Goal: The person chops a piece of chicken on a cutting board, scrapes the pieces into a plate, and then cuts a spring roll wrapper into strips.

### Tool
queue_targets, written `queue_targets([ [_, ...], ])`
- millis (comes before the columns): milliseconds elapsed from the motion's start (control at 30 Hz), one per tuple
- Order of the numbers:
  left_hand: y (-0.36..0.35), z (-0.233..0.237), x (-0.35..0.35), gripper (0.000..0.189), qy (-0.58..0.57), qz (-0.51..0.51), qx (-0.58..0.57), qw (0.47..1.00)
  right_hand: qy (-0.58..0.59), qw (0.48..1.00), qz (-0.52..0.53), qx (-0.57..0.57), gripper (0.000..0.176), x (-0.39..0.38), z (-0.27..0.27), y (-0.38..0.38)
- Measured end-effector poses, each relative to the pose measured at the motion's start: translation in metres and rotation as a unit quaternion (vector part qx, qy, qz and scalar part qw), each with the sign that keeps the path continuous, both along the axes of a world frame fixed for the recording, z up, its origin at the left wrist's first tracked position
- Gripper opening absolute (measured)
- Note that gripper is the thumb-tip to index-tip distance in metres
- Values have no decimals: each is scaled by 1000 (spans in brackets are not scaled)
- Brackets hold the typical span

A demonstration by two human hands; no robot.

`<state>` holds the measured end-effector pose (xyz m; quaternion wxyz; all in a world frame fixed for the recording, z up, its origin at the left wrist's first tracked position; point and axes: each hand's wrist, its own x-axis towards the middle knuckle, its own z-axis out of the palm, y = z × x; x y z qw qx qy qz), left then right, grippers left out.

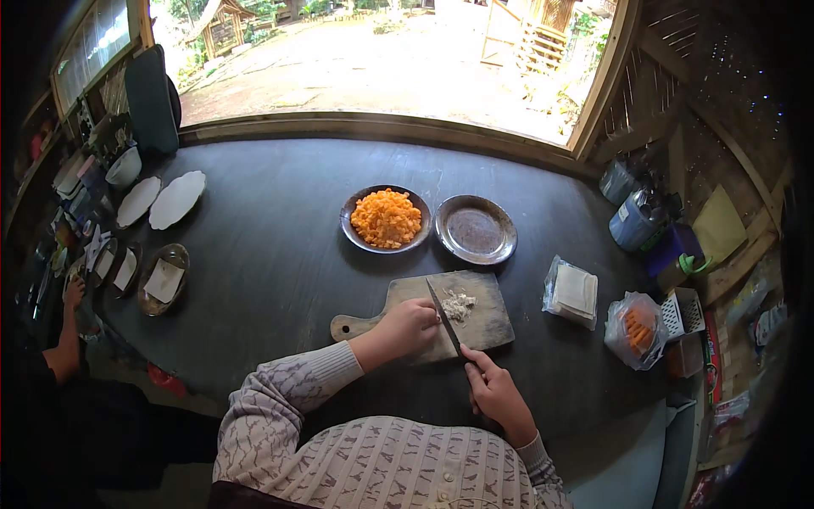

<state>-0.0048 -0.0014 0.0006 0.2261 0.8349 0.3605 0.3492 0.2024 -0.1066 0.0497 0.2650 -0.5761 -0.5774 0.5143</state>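
Note:
A wooden cutting board (487,316) with a handle lies on the dark table in front of me. My right hand (498,392) grips a knife (444,319), its dark blade slanting up and left across the board. Just left of the blade, my left hand (405,327) rests on the board with its fingers curled together; whatever they hold is mostly hidden. Beside the blade's right side is a small heap of pale chopped pieces (459,306). Beyond the board stand a plate of diced orange pieces (386,218) and a bare metal plate (476,229).
Square pale wrappers in plastic (573,293) and a bag of orange sticks (636,329) lie to the right, near containers (638,219). White scalloped plates (177,200) and an oval dish (164,280) sit left. Another person's arm (66,339) reaches in at far left.

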Motion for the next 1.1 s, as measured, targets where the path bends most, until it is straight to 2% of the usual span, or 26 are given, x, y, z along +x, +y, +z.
queue_targets([
  [833,2,-1,-1,12,51,-10,12,999,-41,999,9,4,35,-5,-1,1],
  [1100,2,3,-3,13,44,-7,-7,999,-2,1000,-9,1,36,-9,-12,12],
])
